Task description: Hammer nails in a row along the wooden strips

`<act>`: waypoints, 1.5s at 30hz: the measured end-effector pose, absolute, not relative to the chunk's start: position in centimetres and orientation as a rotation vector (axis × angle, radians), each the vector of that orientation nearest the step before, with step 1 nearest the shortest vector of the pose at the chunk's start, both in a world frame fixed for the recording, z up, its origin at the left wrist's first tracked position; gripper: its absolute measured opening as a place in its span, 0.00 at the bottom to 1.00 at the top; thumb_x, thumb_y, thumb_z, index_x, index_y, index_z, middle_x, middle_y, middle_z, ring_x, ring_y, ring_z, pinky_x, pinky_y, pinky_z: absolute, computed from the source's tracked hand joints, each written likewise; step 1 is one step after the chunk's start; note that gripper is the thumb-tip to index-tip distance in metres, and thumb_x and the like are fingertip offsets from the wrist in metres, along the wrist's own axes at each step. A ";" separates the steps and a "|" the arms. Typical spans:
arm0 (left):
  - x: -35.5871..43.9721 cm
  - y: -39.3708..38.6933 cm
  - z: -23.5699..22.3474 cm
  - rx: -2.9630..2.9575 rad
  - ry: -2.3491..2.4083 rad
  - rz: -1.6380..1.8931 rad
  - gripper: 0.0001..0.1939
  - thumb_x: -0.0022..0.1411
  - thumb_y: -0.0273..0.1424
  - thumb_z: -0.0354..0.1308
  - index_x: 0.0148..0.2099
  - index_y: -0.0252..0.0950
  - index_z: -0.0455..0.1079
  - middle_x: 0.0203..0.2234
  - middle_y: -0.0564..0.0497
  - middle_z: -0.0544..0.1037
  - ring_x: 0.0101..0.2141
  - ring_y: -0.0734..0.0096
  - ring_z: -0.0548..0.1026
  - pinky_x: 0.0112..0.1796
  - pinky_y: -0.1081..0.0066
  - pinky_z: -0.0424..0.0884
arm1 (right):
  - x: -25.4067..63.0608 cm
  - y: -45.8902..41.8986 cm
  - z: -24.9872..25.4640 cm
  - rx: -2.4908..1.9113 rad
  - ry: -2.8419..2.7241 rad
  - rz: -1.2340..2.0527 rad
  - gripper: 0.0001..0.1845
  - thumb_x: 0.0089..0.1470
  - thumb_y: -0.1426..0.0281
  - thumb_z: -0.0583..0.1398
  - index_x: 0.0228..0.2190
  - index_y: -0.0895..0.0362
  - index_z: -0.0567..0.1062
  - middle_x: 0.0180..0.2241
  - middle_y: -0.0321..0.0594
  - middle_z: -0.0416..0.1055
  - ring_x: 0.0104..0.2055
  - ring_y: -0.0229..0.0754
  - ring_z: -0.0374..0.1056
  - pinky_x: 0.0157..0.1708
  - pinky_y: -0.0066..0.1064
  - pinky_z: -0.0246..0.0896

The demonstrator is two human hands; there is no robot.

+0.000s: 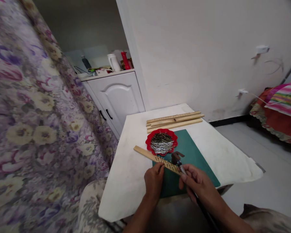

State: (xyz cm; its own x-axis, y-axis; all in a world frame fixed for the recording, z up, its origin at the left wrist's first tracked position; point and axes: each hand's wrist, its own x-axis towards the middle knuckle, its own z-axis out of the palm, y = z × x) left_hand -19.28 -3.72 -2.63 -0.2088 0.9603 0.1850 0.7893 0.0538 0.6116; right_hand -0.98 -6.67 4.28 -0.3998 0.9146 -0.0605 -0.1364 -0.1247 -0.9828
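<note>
A narrow wooden strip (pixel 145 152) lies slanted over the green board (pixel 191 150), with several nails (pixel 168 163) standing along its nearer half. My right hand (pixel 200 181) is wrapped around a claw hammer (pixel 176 157). The hammer's head is just above the strip, close to the nails, and its handle runs back under my palm. At the strip's near edge my left hand (pixel 154 179) is closed, thumb and fingertips pressed together beside the nails. What those fingertips hold is too small to make out. A red scalloped dish (pixel 147 142) full of loose nails sits just beyond the strip.
Several wooden strips (pixel 174 121) lie at the back of the white-covered table (pixel 128 174). A floral curtain (pixel 50 129) hangs on the left. Behind stands a white cabinet (pixel 121 97) with bottles on top. A bed with a striped cover (pixel 286 97) is at the right.
</note>
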 end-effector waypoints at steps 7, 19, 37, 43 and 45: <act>-19.1 -3.9 -2.8 1.790 2.076 0.816 0.11 0.61 0.33 0.51 0.39 0.45 0.74 0.29 0.56 0.80 0.29 0.74 0.75 0.29 0.77 0.61 | -3.2 -5.8 3.5 -0.877 -1.388 1.677 0.11 0.58 0.61 0.53 0.32 0.56 0.64 0.22 0.29 0.69 0.09 0.24 0.51 0.08 0.18 0.42; -18.7 -4.2 -1.8 1.809 2.142 0.694 0.11 0.62 0.34 0.49 0.37 0.44 0.74 0.25 0.54 0.79 0.26 0.73 0.74 0.26 0.76 0.55 | -5.0 -4.9 3.0 -0.920 -1.478 1.653 0.14 0.57 0.58 0.52 0.33 0.56 0.65 0.24 0.32 0.71 0.09 0.26 0.53 0.07 0.19 0.43; -21.4 -4.7 -2.1 1.807 2.051 0.830 0.11 0.60 0.34 0.52 0.43 0.44 0.72 0.27 0.55 0.79 0.29 0.72 0.74 0.32 0.75 0.63 | -2.3 -5.4 4.6 -0.941 -1.325 1.570 0.12 0.57 0.59 0.54 0.34 0.56 0.65 0.25 0.32 0.70 0.10 0.26 0.52 0.10 0.20 0.44; -26.6 -2.2 0.3 2.214 2.086 0.782 0.18 0.56 0.26 0.51 0.50 0.38 0.67 0.45 0.48 0.73 0.46 0.63 0.69 0.46 0.65 0.62 | -0.4 -5.3 4.9 -0.943 -1.219 1.510 0.13 0.56 0.59 0.56 0.36 0.56 0.66 0.24 0.33 0.70 0.10 0.26 0.52 0.10 0.20 0.46; -28.0 -0.7 0.8 2.344 2.025 0.642 0.23 0.53 0.24 0.52 0.53 0.39 0.65 0.50 0.47 0.70 0.52 0.61 0.64 0.51 0.61 0.59 | 0.0 -5.3 5.1 -0.944 -1.186 1.487 0.14 0.54 0.58 0.57 0.37 0.56 0.66 0.24 0.33 0.71 0.10 0.26 0.52 0.09 0.20 0.46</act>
State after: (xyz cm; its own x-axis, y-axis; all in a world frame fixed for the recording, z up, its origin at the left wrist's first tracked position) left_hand -27.95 -0.68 0.76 0.0983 0.9443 0.3142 0.9529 -0.1803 0.2439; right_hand -0.01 -5.27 5.08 -0.2235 0.9747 0.0003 -0.2172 -0.0495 -0.9749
